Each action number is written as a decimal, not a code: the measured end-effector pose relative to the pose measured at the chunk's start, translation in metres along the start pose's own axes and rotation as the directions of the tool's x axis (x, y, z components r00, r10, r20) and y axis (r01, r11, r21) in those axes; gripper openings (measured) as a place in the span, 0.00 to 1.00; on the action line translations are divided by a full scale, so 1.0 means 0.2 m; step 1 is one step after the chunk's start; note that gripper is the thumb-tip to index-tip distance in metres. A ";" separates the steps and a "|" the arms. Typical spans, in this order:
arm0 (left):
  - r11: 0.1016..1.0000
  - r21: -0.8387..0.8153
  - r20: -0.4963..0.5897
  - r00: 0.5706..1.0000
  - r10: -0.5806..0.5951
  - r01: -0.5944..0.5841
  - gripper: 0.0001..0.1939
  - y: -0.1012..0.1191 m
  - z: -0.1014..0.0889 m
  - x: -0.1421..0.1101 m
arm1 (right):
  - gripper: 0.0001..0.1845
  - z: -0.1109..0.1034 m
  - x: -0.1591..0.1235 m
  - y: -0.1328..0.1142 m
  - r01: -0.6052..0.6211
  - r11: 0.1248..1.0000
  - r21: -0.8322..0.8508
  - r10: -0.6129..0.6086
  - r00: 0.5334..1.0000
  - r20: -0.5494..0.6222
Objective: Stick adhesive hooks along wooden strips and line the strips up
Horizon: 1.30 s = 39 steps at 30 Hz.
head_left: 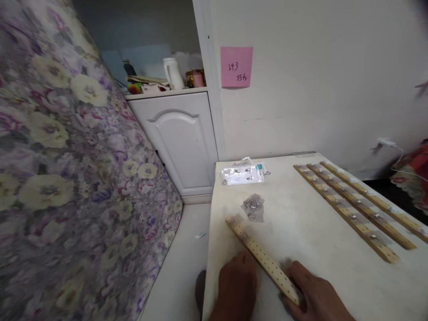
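A pale wooden strip (267, 261) with rows of small holes lies slantwise near the table's front left. My right hand (312, 292) grips its near end, fingers and thumb around it. Close against the strip's left edge is my left hand (236, 285), fingers curled together; what they hold, if anything, is hidden. A clear square patch sits on the strip's far end. Just beyond lies a small pile of clear squares with metal hook-like pieces (253, 206). Three similar strips (346, 209) on the right carry a row of such pieces.
Clear packages with metal pieces (242, 174) lie at the back left of the white table (284, 200). A pink note (236, 67) is on the wall. Floral fabric (76, 178) fills the left side, beside a white cabinet (179, 147) with a white jug (173, 73) on its shelf.
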State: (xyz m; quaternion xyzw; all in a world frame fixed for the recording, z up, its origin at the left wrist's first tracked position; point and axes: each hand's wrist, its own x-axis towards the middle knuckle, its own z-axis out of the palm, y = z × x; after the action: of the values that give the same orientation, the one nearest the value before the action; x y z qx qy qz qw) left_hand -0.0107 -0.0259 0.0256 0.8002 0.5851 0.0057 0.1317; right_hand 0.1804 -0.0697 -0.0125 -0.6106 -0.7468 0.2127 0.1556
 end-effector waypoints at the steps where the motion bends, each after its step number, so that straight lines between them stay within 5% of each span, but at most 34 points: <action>1: 1.000 -0.005 0.003 1.000 -0.007 0.007 0.13 0.00 0.00 0.00 | 0.08 0.00 0.02 -0.02 0.003 1.000 -0.020 -0.003 1.000 -0.002; 9: 1.000 -0.018 -0.029 0.999 -0.019 0.019 0.14 -0.03 0.00 0.02 | 0.08 0.07 0.14 -0.12 0.011 0.999 -0.040 -0.014 0.998 -0.069; 15: 0.999 -0.015 0.006 0.999 -0.037 0.037 0.13 -0.04 0.00 0.04 | 0.11 0.03 0.17 -0.07 0.020 0.990 0.143 -0.010 0.998 -0.070; 20: 0.998 -0.032 0.010 0.999 -0.051 0.051 0.13 -0.04 0.00 0.05 | 0.12 -0.03 0.47 0.05 0.016 0.981 0.191 0.037 0.963 -0.268; 25: 0.997 -0.056 0.025 0.998 -0.058 0.060 0.14 -0.05 -0.03 0.07 | 0.14 0.01 0.70 0.07 -0.027 0.998 0.061 0.044 0.953 -0.299; 39: 0.989 -0.078 0.045 0.992 -0.122 0.125 0.15 -0.01 -0.10 0.10 | 0.12 0.01 0.73 0.08 -0.068 0.994 0.080 0.088 0.957 -0.277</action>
State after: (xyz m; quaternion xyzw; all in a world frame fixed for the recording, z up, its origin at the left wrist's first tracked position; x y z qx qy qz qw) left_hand -0.0093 -0.0032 0.0426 0.7565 0.6300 0.0051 0.1755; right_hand 0.1632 0.0749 -0.0269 -0.6576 -0.6848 0.1561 0.2726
